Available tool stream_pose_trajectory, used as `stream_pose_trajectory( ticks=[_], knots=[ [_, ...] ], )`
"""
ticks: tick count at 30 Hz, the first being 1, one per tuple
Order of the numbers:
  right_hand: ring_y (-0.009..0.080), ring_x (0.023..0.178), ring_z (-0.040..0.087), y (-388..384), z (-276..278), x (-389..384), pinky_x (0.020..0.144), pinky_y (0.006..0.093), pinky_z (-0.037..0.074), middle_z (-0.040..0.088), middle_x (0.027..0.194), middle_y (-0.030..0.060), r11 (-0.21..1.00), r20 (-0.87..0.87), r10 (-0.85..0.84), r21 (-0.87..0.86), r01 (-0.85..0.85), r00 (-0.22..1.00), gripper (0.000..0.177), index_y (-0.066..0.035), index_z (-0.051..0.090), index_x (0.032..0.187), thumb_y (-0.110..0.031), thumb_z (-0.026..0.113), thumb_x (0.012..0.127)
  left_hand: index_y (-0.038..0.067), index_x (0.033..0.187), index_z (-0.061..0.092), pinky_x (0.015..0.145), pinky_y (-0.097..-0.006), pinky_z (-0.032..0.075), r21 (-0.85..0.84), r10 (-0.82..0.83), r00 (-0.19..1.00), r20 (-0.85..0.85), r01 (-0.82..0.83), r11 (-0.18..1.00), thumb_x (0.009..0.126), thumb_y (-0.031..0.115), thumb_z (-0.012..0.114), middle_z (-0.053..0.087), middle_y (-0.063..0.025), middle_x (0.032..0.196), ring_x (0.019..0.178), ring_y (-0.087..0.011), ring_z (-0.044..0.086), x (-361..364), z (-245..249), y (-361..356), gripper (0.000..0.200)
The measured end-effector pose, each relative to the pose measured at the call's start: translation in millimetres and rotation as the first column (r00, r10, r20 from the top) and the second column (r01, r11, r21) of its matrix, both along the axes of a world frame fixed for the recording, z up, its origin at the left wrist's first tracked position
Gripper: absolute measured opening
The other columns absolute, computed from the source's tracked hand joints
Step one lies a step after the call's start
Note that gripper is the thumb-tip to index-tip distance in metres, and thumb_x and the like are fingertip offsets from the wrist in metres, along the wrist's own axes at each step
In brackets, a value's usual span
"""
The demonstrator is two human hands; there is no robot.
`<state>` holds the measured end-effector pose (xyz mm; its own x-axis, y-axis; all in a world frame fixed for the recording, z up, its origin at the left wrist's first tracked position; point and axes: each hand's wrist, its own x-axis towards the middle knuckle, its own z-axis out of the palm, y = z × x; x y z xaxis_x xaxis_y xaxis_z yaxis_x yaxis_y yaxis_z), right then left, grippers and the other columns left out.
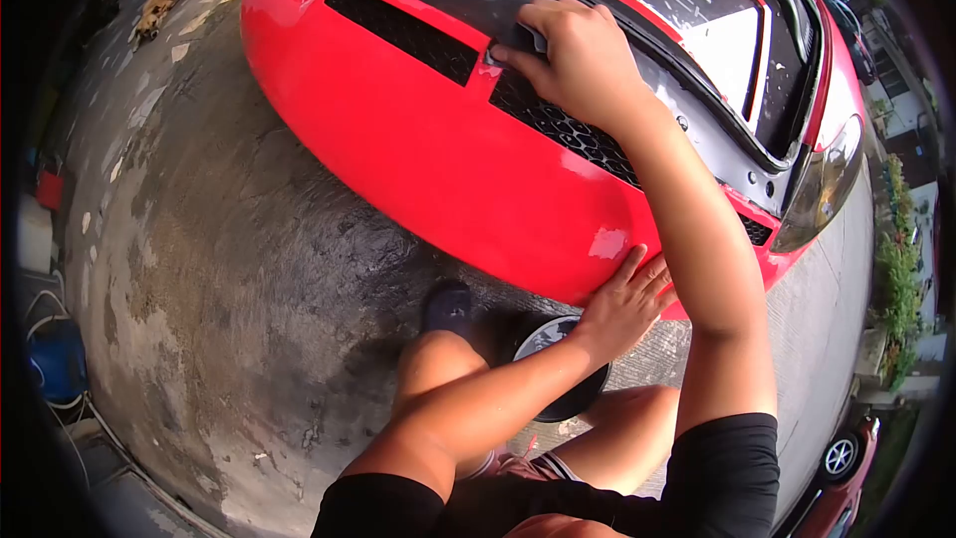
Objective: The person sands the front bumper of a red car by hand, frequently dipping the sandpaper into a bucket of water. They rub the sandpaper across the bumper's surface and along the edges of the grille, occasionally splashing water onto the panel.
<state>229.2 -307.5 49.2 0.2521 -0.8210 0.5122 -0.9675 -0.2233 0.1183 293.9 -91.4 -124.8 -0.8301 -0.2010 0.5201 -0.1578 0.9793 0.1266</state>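
Note:
My right hand (pixel 583 55) reaches to the top edge of a red car bumper (pixel 408 154). Its fingers are closed on a small dark grey piece (pixel 536 38), thin and folded-looking, mostly hidden by the hand. Thumb and piece are at the short red divider between two black mesh grilles (pixel 403 32). Lower down, my left hand (pixel 627 301) lies on the bumper's lower right part with its fingers spread, holding nothing. Pale glossy patches show on the red surface near it.
A black bucket (pixel 573 401) stands between my legs, below the bumper. The car's front compartment (pixel 687 0) is open above. An animal (pixel 154 12) lies on the concrete (pixel 229 269) at far left. A blue container with hoses (pixel 55 359) is at the left edge.

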Motion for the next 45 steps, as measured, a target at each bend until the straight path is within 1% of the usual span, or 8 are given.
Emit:
stream_pose_trajectory(
  ticks=[7,18,22,27,31,38,41,45],
  knots=[
    [0.0263,0.089,0.058,192,8,-111,0.084,0.0394,0.040,0.066,0.085,0.0028,0.980,0.138,-0.189,0.091,0.177,0.972,0.019,-0.008,0.073,0.087,-0.019,0.087,0.081,0.025,0.173,0.020,0.126,-0.0708,0.001,0.342,0.181,0.980,-0.082,-0.143,0.929,0.087,0.056,0.076,0.009,-0.0182,0.179,0.166,-0.0363,0.008,18,35,-38,0.107],
    [0.0286,0.083,0.068,118,1,-72,0.077,0.0418,0.048,0.069,0.091,0.0074,0.984,0.167,-0.079,-0.144,0.104,0.983,0.023,-0.008,0.072,0.096,-0.025,0.084,0.086,0.003,0.167,0.029,0.127,-0.0665,0.010,0.272,0.305,0.912,-0.274,-0.231,0.934,0.088,0.051,0.075,0.024,-0.0220,0.174,0.162,-0.0401,0.021,11,34,-54,0.103],
    [0.0049,0.068,0.058,240,-15,-114,0.061,0.0271,0.047,0.070,0.079,0.0015,0.779,0.821,-0.217,-0.180,0.600,0.528,0.018,-0.001,0.072,0.100,-0.018,0.077,0.100,0.002,0.169,0.023,0.127,-0.0676,0.008,0.301,0.448,0.864,-0.229,-0.374,0.877,0.091,0.063,0.071,0.019,-0.0208,0.176,0.164,-0.0414,0.014,19,67,-94,0.110],
    [0.0063,0.068,0.053,287,-69,-123,0.060,0.0261,0.044,0.065,0.074,0.0010,0.680,0.839,-0.295,-0.151,0.718,0.456,0.029,-0.001,0.072,0.100,-0.028,0.083,0.096,0.007,0.171,0.020,0.126,-0.0707,0.000,0.188,0.413,0.904,-0.107,-0.390,0.902,0.095,0.064,0.064,0.016,-0.0103,0.179,0.165,-0.0378,0.007,-9,68,-64,0.105],
    [0.0375,0.072,0.070,271,-67,-125,0.065,0.0452,0.054,0.071,0.084,0.0173,0.571,0.656,-0.451,-0.308,0.761,0.605,0.022,-0.002,0.069,0.093,-0.019,0.083,0.091,0.011,0.169,0.028,0.127,-0.0694,-0.001,0.107,0.190,0.978,-0.092,-0.180,0.978,0.091,0.061,0.070,0.024,-0.0056,0.178,0.165,-0.0296,0.016,-30,62,-39,0.102],
    [0.0402,0.075,0.070,222,-70,-84,0.066,0.0489,0.055,0.068,0.085,0.0128,0.622,0.608,-0.457,-0.303,0.722,0.649,0.025,-0.007,0.064,0.087,-0.025,0.082,0.088,0.014,0.169,0.029,0.125,-0.0719,0.004,0.182,0.448,0.879,-0.160,-0.420,0.889,0.093,0.067,0.067,0.024,-0.0069,0.177,0.164,-0.0330,0.020,-5,73,-75,0.101],
    [0.0390,0.069,0.069,264,-67,-128,0.062,0.0472,0.055,0.068,0.084,0.0150,0.390,0.707,-0.564,-0.226,0.893,0.426,0.029,-0.005,0.063,0.085,-0.026,0.083,0.088,0.016,0.170,0.028,0.123,-0.0749,0.005,0.174,0.558,0.806,-0.197,-0.532,0.829,0.096,0.071,0.060,0.021,-0.0090,0.178,0.164,-0.0370,0.017,9,73,-99,0.097],
    [0.0366,0.075,0.065,228,-78,-98,0.067,0.0466,0.045,0.067,0.083,0.0130,0.549,0.573,-0.488,-0.385,0.742,0.658,0.022,-0.007,0.062,0.084,-0.019,0.080,0.086,0.023,0.171,0.028,0.121,-0.0778,0.006,0.205,0.565,0.800,-0.201,-0.530,0.823,0.102,0.068,0.051,0.020,-0.0093,0.179,0.163,-0.0431,0.013,-1,63,-94,0.085]
  ],
)
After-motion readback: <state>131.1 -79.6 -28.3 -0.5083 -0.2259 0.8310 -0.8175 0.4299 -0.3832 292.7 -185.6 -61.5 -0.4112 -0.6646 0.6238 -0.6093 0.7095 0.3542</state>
